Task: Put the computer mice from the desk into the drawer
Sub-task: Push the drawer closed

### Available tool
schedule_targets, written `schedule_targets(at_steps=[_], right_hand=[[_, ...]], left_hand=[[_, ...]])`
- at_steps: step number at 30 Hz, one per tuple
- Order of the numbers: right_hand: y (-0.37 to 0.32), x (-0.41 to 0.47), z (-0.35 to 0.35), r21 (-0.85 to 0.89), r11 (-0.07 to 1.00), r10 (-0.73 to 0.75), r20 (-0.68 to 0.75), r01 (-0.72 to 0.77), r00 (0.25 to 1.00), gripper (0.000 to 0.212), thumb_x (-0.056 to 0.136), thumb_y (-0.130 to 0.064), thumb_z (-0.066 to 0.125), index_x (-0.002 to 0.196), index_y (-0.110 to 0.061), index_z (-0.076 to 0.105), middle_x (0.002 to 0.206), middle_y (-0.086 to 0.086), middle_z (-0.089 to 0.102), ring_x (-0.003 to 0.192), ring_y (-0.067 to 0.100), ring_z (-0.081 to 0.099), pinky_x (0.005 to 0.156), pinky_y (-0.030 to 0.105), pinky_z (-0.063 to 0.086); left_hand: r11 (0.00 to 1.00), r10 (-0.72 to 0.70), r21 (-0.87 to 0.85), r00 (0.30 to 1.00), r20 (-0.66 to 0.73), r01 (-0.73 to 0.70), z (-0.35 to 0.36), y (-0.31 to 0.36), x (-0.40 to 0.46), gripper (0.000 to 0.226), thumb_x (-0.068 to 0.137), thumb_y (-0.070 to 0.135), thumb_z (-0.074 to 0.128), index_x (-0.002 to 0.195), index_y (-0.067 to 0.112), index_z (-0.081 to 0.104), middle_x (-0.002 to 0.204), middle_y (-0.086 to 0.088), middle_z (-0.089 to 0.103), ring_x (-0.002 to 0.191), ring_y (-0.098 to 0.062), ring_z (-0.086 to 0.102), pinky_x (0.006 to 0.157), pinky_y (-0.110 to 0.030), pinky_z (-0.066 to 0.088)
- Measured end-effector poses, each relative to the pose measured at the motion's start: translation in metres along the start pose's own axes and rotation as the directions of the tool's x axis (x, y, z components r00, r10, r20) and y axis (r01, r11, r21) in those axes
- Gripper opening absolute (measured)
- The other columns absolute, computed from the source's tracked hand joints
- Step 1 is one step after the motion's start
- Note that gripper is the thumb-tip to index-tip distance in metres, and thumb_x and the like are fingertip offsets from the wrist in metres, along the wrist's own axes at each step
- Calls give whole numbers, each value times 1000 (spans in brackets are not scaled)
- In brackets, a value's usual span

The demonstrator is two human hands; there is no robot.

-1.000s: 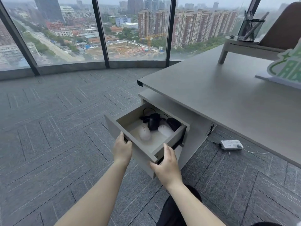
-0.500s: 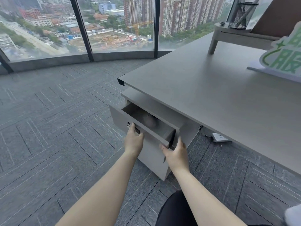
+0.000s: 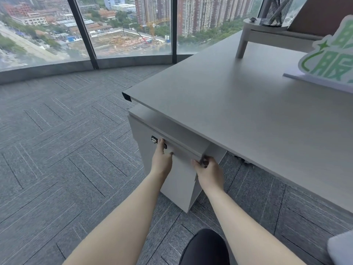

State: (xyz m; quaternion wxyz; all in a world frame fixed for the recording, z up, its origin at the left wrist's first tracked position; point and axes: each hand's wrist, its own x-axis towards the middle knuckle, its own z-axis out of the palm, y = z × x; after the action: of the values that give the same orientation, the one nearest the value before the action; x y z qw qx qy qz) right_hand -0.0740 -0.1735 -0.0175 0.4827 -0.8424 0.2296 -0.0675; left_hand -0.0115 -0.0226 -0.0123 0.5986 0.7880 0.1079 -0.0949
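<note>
The grey drawer [image 3: 183, 153] of the cabinet under the desk [image 3: 238, 115] is pushed in, flush with the cabinet front. No computer mouse shows; the drawer's inside is hidden. My left hand [image 3: 161, 159] presses flat against the drawer front, near its small metal lock [image 3: 154, 140]. My right hand [image 3: 208, 170] rests on the drawer's right corner, fingers curled around the edge.
A white riser shelf [image 3: 267, 35] with a mesh pen holder [image 3: 275, 11] stands at the desk's far end. A green-and-white sign [image 3: 328, 62] sits at the right. Grey carpet floor [image 3: 66, 150] spreads left toward the floor-to-ceiling windows [image 3: 124, 25].
The drawer, open with several mice visible a second ago, has slid shut under both hands. The view has shifted closer to the desk.
</note>
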Motion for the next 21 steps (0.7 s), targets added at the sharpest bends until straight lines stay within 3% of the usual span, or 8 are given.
schedule_targets(at_steps=[3,7,10,12,14,16,18,21], right_hand=[[2,7,-2,15,1000,3,-7,-3,1000,34,82,-43,73,92,-12,63,92,7,73,86,28,67,72,36,52],[3,11,-3,-14,1000,-3,-1,3,1000,33,81,-45,72,88,-14,65,86,6,75,82,28,69,69,36,52],[1,9,-5,-56,998,-18,5,18,1000,30,84,-44,69,89,-15,65,86,4,75,81,25,68,63,30,46],[-2,5,-9,-115,993,-25,30,28,999,25,87,-42,65,85,-18,63,82,3,74,78,25,67,60,29,42],[-7,-2,-14,-148,989,-23,38,28,999,24,90,-39,60,82,-17,64,80,4,73,78,27,67,61,32,48],[-16,-15,-23,-150,988,-37,49,44,998,24,92,-34,55,90,-14,68,87,1,74,82,25,68,69,33,54],[-28,-31,-35,-137,985,-91,100,104,991,20,94,-26,53,98,-16,69,89,-4,71,82,20,67,66,27,51],[-65,-60,-61,52,971,-237,132,232,962,18,93,-15,55,90,-20,72,78,-5,74,70,14,69,64,26,53]], left_hand=[[1000,3,17,1000,17,-4,5,1,8,63,84,15,51,143,23,34,152,-11,42,134,-38,47,110,-54,38],[999,24,42,999,42,-26,7,1,12,71,88,15,50,152,28,24,158,1,32,136,-33,46,111,-50,39],[998,15,56,999,43,-18,4,6,10,65,88,11,47,149,28,31,158,-1,33,135,-31,46,107,-43,44],[997,16,69,998,65,-20,2,12,1,59,87,5,40,138,35,43,136,-7,52,108,-31,58,82,-37,49],[997,30,70,998,49,-33,-2,18,-14,56,87,3,38,132,33,49,113,-9,57,83,-24,54,66,-31,41],[997,33,71,999,7,-34,-8,12,-30,55,88,5,42,141,16,47,128,-2,56,101,-19,58,81,-29,45],[998,24,60,1000,-14,-23,-16,1,-48,53,83,10,48,135,9,54,135,-4,59,120,-23,57,103,-39,45],[998,14,59,1000,5,-14,-32,-13,-78,40,78,8,52,114,12,68,108,-5,72,104,-26,66,94,-43,52]])
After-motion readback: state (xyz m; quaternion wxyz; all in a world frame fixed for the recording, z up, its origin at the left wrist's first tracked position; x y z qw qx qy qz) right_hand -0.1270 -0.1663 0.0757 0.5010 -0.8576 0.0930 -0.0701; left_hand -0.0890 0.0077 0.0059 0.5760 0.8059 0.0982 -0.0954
